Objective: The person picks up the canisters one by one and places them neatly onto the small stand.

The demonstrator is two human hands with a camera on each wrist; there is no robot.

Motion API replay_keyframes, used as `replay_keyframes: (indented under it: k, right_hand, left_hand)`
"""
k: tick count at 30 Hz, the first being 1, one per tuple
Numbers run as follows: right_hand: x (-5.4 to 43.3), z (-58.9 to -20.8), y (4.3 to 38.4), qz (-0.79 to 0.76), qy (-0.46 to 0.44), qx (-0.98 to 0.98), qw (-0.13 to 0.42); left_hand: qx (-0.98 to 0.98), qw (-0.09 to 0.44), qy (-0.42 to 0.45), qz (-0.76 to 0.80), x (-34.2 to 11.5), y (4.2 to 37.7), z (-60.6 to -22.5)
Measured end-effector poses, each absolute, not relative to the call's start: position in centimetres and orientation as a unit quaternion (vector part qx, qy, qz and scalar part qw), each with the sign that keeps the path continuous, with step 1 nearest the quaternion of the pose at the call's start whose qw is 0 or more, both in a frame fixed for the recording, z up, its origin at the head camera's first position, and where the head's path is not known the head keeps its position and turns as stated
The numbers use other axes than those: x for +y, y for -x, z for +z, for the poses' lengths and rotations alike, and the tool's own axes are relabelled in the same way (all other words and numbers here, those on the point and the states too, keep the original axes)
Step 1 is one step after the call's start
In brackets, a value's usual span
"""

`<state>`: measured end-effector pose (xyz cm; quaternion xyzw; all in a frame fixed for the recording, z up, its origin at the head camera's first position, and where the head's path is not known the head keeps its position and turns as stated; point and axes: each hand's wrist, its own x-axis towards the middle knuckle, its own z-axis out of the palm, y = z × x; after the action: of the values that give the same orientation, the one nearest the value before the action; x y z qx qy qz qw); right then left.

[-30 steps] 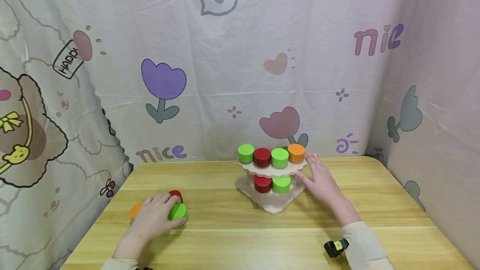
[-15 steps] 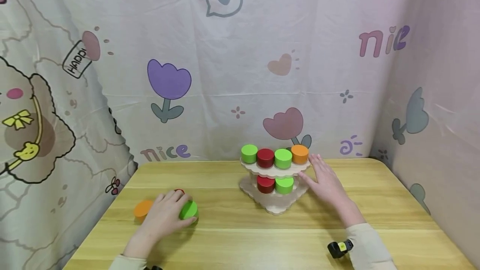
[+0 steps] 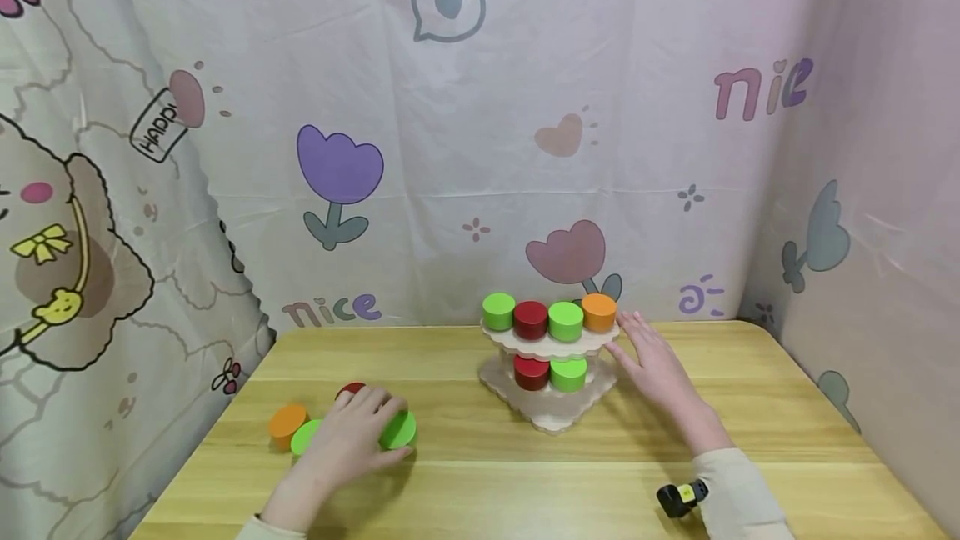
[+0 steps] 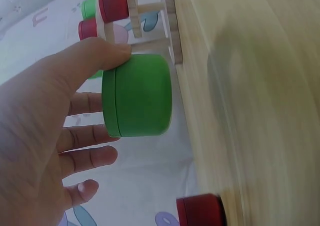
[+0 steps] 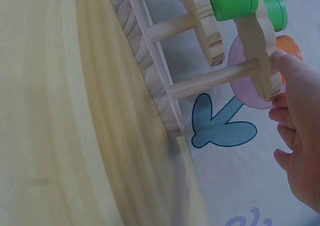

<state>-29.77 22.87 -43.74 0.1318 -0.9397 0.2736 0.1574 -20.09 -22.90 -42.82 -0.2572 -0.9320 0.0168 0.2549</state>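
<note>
My left hand [image 3: 341,448] pinches a green round block [image 3: 400,430] between thumb and fingers. In the left wrist view this green block [image 4: 137,95] is held above the table, its shadow off to one side. My right hand [image 3: 660,373] is at the right edge of a tiered wooden stand [image 3: 551,417] with scalloped edges. Its thumb and fingers grip the rim of the top tier [image 5: 262,60] in the right wrist view. The top tier carries a green, a dark red, another green and an orange block [image 3: 599,312]. Below it sit a red block [image 3: 532,372] and a green one [image 3: 568,374].
Left of my left hand lie an orange block [image 3: 288,426] and a partly hidden green block [image 3: 306,436]. Just behind its fingers is a red block [image 3: 351,390]. A printed curtain [image 3: 450,148] stands behind the wooden table [image 3: 525,490].
My left hand has moved right with the green block, uncovering another green block beside the orange one. The right hand keeps its place at the stand.
</note>
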Motion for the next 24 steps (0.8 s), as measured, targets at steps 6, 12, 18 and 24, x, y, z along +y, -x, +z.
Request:
replay_keyframes:
  k: [6,12,18,24]
  right_hand:
    - [22.8,-43.8,29.9,0.275,-0.128,-0.940,0.153]
    - [22.8,-43.7,29.9,0.272,-0.127,-0.941,0.154]
    - [22.8,-43.5,29.9,0.276,-0.123,-0.941,0.152]
    - [22.8,-43.4,29.9,0.282,-0.119,-0.940,0.150]
  left_hand:
    - [-0.929,0.240,0.281,0.013,-21.5,20.0,-42.9]
    - [-0.909,0.264,0.322,0.016,-19.9,20.6,-42.9]
    - [-0.897,0.269,0.350,0.013,-18.2,21.1,-42.5]
    - [-0.895,0.260,0.361,0.023,-16.6,21.7,-42.0]
